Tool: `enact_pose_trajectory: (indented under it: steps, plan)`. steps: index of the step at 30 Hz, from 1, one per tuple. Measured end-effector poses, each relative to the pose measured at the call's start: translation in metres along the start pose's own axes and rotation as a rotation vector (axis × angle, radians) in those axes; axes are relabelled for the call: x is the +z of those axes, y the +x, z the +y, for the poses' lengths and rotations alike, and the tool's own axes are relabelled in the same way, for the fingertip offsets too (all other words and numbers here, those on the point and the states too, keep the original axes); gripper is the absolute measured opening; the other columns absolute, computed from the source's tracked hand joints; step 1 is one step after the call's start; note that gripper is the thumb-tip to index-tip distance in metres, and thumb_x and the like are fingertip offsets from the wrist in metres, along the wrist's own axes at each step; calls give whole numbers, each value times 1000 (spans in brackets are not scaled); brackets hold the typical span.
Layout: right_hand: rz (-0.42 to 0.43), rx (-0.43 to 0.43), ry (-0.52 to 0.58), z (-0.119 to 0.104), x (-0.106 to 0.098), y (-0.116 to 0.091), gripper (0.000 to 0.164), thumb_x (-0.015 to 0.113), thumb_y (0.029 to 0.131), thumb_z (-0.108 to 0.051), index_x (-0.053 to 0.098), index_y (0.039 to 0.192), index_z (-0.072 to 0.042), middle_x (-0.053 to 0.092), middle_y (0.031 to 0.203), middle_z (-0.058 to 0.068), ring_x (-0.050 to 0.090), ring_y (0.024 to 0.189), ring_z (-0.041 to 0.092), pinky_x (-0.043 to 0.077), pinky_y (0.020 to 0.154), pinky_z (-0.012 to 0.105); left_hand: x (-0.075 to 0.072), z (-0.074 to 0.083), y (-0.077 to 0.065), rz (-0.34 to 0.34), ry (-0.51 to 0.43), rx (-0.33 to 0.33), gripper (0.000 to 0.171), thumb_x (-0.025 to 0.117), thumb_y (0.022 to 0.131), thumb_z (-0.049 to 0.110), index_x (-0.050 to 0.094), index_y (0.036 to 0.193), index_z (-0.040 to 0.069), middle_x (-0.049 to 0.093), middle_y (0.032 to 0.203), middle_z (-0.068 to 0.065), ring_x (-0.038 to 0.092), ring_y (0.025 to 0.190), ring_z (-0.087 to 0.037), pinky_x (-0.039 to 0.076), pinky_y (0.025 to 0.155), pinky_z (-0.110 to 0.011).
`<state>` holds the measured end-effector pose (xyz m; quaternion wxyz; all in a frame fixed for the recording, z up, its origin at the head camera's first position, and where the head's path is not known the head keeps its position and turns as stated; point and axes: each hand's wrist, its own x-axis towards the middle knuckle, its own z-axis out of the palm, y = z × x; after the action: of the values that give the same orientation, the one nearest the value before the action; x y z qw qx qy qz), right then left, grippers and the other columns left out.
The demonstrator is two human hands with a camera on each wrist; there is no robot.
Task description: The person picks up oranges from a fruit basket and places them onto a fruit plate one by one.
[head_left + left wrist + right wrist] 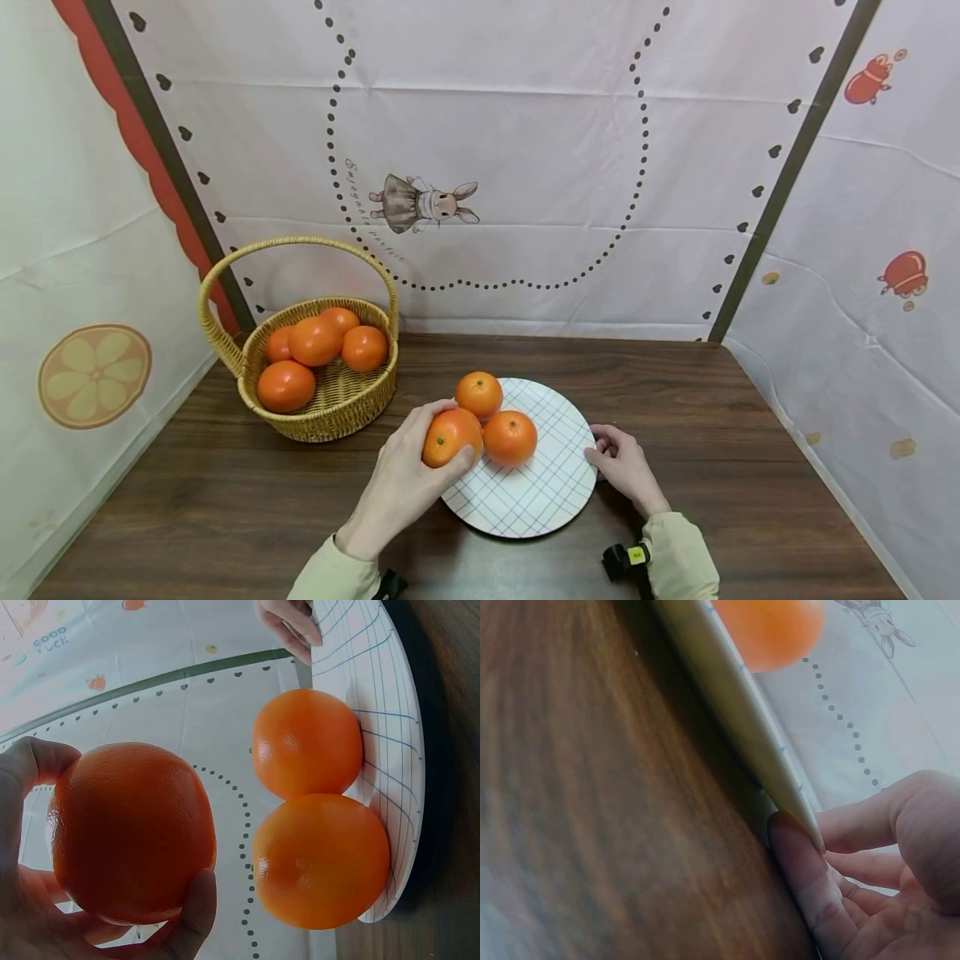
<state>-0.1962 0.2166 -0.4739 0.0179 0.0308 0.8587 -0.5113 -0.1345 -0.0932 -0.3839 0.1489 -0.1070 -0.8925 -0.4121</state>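
Observation:
My left hand (pixel 405 479) grips an orange (pixel 452 438) over the left side of a round white plate (pixel 555 483) with a blue grid pattern. In the left wrist view this orange (pixel 131 832) is clasped between thumb and fingers, apart from the other fruit. Two more oranges, one at the back (pixel 479 394) and one nearer the middle (pixel 511 438), sit side by side on the plate. At the plate's right rim, my right hand (pixel 624 468) pinches the edge; the right wrist view has the rim (pixel 799 799) between thumb and fingers.
A yellow wicker basket (pixel 337 425) with a tall arched handle stands at the back left, holding several oranges (pixel 315 341). Everything rests on a dark wooden table (pixel 712 417). Printed cloth (pixel 517 150) hangs behind it and along both sides.

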Motion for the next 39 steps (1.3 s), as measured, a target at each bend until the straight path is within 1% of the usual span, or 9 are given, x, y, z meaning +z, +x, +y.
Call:
enact_pose_trajectory:
  steps: [11,15,23,28,34,39]
  plan:
    - [-1,0,15,0,0,0,37,63,91,-1,61,128,5,56,87,7,50,70,13,52,58,23,5,0,-2,-28,29,2,57,80,81,30,59,132,21,65,119,0,64,99,-18,48,83,-37]
    - [0,-2,24,0,0,0,38,64,91,-1,60,128,6,55,86,7,50,69,12,53,57,24,6,0,-2,-38,25,8,57,80,81,31,59,132,20,64,118,1,64,98,-17,49,82,-38]
    - [-4,-9,33,-1,0,1,38,64,91,-1,60,128,7,54,86,6,49,68,12,53,56,25,9,1,-2,-56,26,23,55,80,81,33,58,130,25,64,117,2,62,97,-14,48,81,-36]
    - [-5,-17,26,0,0,1,38,65,91,-1,60,128,7,54,86,7,49,67,12,53,56,25,11,1,-4,-53,24,36,54,80,81,32,59,130,25,65,119,3,62,98,-14,49,81,-36]
    - [3,-7,26,-1,1,1,38,64,91,-1,60,128,6,54,86,7,49,68,12,52,56,24,14,2,-5,-60,24,54,55,81,79,30,59,129,22,65,118,4,62,98,-14,48,81,-36]
    - [6,-7,29,0,1,2,38,64,91,-1,60,128,6,54,86,7,49,68,12,52,56,24,16,3,-5,-61,24,61,54,82,79,30,59,128,22,65,120,4,62,100,-14,48,82,-36]
